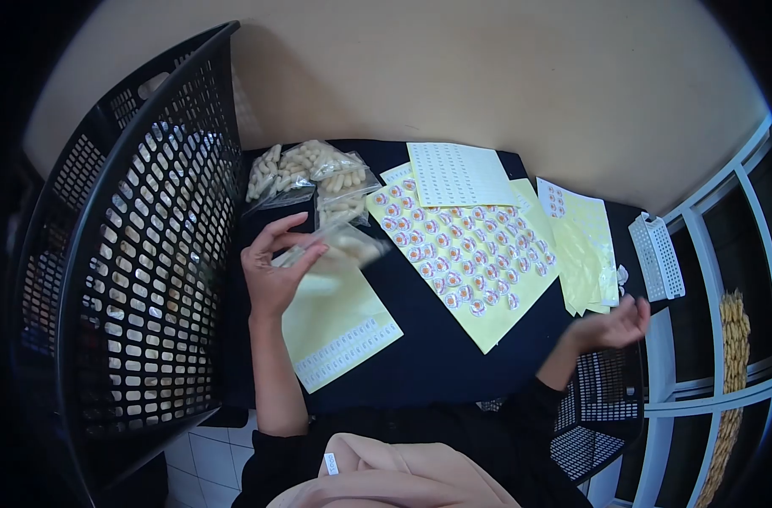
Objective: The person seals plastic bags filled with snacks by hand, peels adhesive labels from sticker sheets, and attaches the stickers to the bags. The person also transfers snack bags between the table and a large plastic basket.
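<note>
My left hand [276,262] pinches a clear plastic bag [352,245] with pale, finger-shaped pieces inside; the bag is blurred by motion. Under it lies a yellow sheet [335,326] with rows of small printed labels along its near edge. My right hand [610,326] is over the table's right side, its fingers curled in; what they hold, if anything, is hidden. Just beyond it are small white scraps [623,275] and crumpled yellow backing paper [579,258]. A large yellow sheet of round orange-and-purple stickers [470,254] lies between the hands.
Several filled plastic bags [314,173] are piled at the back left. A white label sheet [466,173] overlaps the sticker sheet. On the left stands a tall black basket [149,279] holding pale pieces. A small white basket [657,254] sits far right; another black basket [593,406] is below the table edge.
</note>
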